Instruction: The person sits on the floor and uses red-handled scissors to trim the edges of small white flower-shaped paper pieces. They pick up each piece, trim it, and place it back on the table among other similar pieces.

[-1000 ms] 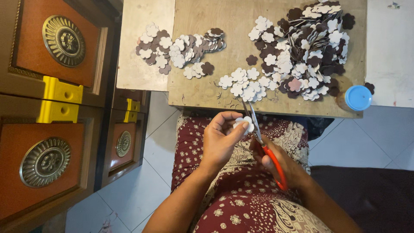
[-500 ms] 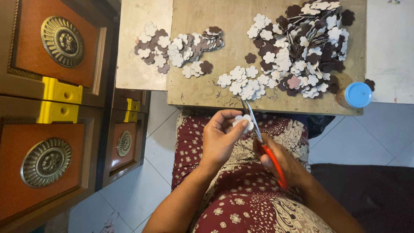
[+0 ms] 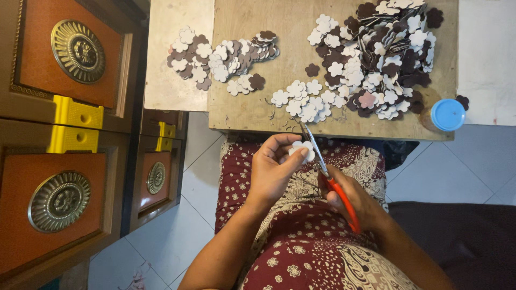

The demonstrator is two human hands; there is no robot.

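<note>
My left hand (image 3: pixel 274 166) pinches a small white flower-shaped cutout (image 3: pixel 302 149) over my lap. In my right hand (image 3: pixel 355 198) are red-handled scissors (image 3: pixel 328 174), their blades pointing up and lying against the cutout's right edge. Just beyond the hands is the near edge of a low wooden board (image 3: pixel 252 113). A pile of white flower cutouts (image 3: pixel 303 102) lies on the board close to the scissor tips.
A large heap of white and dark brown flower cutouts (image 3: pixel 384 53) covers the board's right part, and a smaller heap (image 3: pixel 220 56) sits at its left. A blue-lidded jar (image 3: pixel 446 114) stands at the right corner. Carved wooden cabinets with yellow blocks (image 3: pixel 75 113) line the left.
The hands have stayed over the lap. The left hand has turned the white cutout slightly against the scissor blades.
</note>
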